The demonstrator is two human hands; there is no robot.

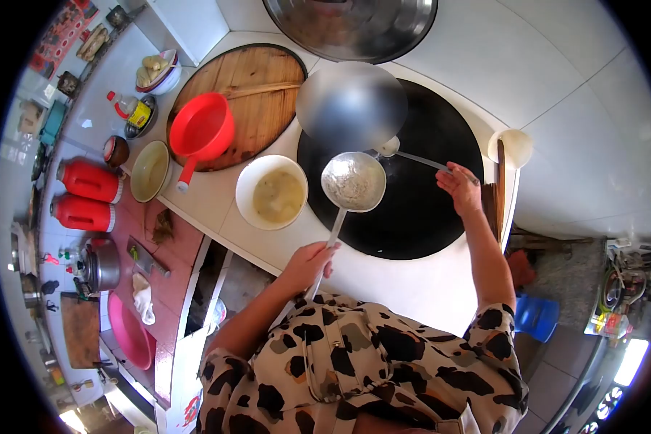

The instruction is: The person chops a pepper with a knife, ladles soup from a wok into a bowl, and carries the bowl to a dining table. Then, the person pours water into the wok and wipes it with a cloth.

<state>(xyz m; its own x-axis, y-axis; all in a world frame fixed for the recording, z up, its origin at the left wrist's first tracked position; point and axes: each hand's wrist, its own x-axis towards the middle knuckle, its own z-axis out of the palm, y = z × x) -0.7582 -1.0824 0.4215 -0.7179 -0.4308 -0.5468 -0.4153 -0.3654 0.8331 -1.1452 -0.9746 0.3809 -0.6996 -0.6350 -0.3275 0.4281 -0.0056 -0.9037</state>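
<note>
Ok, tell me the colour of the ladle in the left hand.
Silvery grey: the ladle in the left hand shows best in the head view.

Bright light fills the fisheye-warped, black-cornered view, a round blur covering part of the wok (419,210).

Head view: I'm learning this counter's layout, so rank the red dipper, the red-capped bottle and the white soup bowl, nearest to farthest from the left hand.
From the left hand:
1. White soup bowl: just ahead, slightly left.
2. Red dipper: farther ahead and left, over the round wooden board.
3. Red-capped bottle: left of the dipper.
</note>
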